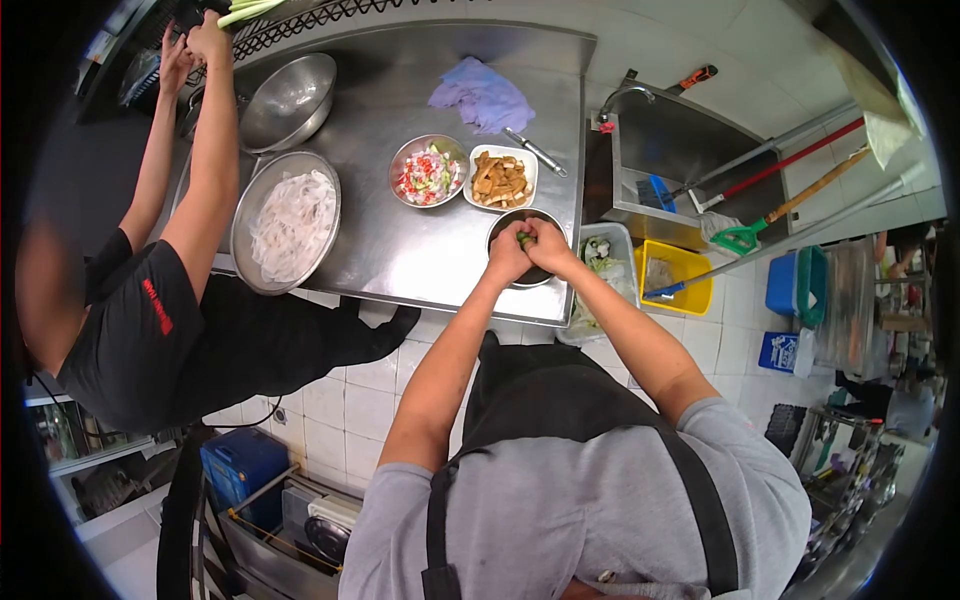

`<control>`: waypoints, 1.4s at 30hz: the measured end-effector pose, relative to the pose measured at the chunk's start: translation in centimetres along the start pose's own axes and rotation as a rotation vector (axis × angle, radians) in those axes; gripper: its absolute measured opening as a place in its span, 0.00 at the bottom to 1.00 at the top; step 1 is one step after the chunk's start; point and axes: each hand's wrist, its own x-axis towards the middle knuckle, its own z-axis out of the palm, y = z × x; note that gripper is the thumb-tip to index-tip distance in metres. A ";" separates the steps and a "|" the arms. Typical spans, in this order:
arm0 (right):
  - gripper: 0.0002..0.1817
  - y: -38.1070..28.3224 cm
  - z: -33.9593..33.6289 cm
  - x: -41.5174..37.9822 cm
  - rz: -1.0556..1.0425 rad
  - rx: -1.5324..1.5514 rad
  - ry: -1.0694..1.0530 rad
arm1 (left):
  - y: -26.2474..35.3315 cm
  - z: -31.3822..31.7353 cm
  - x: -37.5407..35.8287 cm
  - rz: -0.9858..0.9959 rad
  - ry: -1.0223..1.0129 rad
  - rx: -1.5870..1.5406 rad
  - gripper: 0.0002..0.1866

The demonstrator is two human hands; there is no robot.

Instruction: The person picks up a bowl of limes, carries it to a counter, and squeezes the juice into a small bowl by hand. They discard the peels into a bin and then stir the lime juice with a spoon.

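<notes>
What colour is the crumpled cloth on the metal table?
The cloth is light purple, lilac. It shows in the head view, the only one, near the table's far edge.

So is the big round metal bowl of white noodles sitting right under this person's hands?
No, the noodle bowl sits far left; both hands work over a small dark bowl.

Steel table point(400, 250) carrying large pan of white noodles point(290, 215), empty steel bowl point(290, 100), small bowl of chopped salad point(428, 172), white dish of fried tofu pieces point(500, 178), purple cloth point(483, 95). Yellow bin point(675, 278) on floor beside sink point(670, 150). Co-worker in black point(160, 310) at table's far end.
</notes>
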 end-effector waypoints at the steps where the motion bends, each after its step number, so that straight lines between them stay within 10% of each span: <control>1: 0.17 -0.5 -0.2 -0.2 0.024 0.030 0.021 | 0.0 0.0 0.0 -0.032 -0.018 -0.098 0.22; 13: 0.19 -10.8 1.0 1.0 -0.152 0.042 -0.078 | 1.7 -9.0 -3.0 -0.088 0.117 -0.546 0.27; 23: 0.11 -5.6 13.0 5.9 -0.250 -0.264 -0.131 | -4.8 -8.0 -5.9 0.084 0.400 0.113 0.32; 31: 0.09 -8.8 6.9 4.3 -0.321 -0.297 -0.216 | -4.9 -7.1 -6.2 0.103 0.383 0.391 0.35; 42: 0.24 -2.1 -6.9 -1.1 0.246 0.893 -0.239 | -4.7 -7.5 -4.0 0.151 0.360 0.451 0.38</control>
